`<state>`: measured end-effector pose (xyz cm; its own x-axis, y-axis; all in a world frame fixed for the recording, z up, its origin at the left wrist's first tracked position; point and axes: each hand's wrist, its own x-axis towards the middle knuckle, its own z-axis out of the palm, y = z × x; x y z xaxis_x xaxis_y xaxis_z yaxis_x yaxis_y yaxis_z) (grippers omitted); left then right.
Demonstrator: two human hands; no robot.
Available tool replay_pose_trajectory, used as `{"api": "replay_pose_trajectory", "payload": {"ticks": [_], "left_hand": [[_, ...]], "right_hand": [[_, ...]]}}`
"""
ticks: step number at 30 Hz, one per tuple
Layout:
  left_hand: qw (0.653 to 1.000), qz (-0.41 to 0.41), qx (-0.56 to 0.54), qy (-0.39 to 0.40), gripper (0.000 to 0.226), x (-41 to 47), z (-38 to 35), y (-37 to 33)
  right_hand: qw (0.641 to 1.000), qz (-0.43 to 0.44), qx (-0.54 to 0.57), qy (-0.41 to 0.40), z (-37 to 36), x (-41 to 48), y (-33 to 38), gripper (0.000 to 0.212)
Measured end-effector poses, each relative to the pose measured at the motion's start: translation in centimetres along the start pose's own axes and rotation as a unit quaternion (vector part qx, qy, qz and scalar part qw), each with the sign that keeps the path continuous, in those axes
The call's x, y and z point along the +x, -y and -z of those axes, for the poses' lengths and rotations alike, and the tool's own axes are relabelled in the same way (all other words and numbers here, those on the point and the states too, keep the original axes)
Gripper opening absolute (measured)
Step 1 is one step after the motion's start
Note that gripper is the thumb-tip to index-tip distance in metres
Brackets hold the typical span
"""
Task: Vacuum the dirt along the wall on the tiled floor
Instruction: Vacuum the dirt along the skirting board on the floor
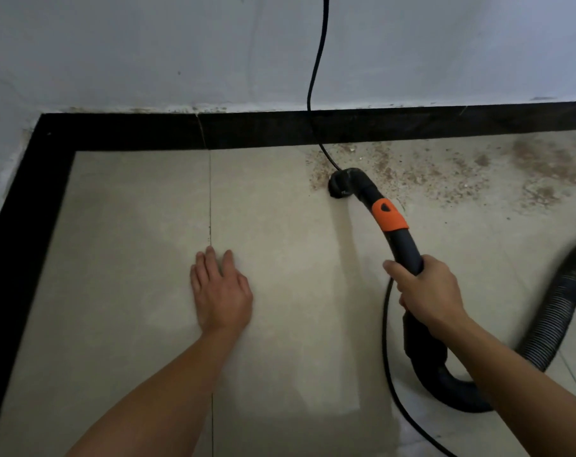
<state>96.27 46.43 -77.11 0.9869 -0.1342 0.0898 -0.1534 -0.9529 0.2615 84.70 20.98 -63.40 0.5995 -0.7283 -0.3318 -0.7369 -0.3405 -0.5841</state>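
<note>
Seemingly partway: clean left of nozzle [341, 185], yet to vacuum dirt [445, 179] rightward along wall [181, 44]. Holding hose handle [407, 245] in right grip [428, 291]; pressing left grip [220, 288], wide, on tiled floor [131, 258].

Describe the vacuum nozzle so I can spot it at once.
Find the black skirting strip at the foot of the white wall; just below it, at the left edge of the brown dirt, the nozzle sits on the beige tile. It is the black mouth ending the curved tube the right hand grips, just past an orange band, smooth where the hose to the right is ribbed.
</note>
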Motion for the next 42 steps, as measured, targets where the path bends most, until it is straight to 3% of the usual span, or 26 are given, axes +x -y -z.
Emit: {"api": "replay_pose_trajectory", "payload": {"ticks": [7, 13, 18, 30, 34, 42], "left_hand": [[1.000, 0.001, 0.002, -0.005, 0.052, -0.1, 0.0, 0.0], [1.000, 0.001, -0.002, -0.006, 0.054, -0.1, 0.0, -0.1], [1.000, -0.001, -0.001, -0.007, 0.053, 0.0, 0.1, -0.2], [1.000, 0.001, 0.012, 0.007, 0.053, 0.0, 0.2, -0.1], [1.000, 0.004, 0.008, 0.019, 0.054, 0.0, 0.4, -0.2], [1.000, -0.004, -0.004, 0.011, 0.053, -0.2, 0.4, 0.3]], "right_hand": [[0.999, 0.029, -0.012, 0.042, -1.3, 0.4, 1.9, 0.027], [0.999, 0.019, -0.035, 0.002, -1.9, 2.8, 3.0, 0.032], [1.000, -0.002, 0.018, -0.009, -2.0, 5.9, 5.5, 0.033], [0.996, 0.044, 0.043, 0.068, -3.6, 6.5, 6.7, 0.026], [0.994, 0.020, 0.065, 0.080, -1.3, 6.6, 6.1, 0.028], [0.987, 0.051, -0.065, 0.137, 1.1, 0.4, 2.0, 0.015]]}}
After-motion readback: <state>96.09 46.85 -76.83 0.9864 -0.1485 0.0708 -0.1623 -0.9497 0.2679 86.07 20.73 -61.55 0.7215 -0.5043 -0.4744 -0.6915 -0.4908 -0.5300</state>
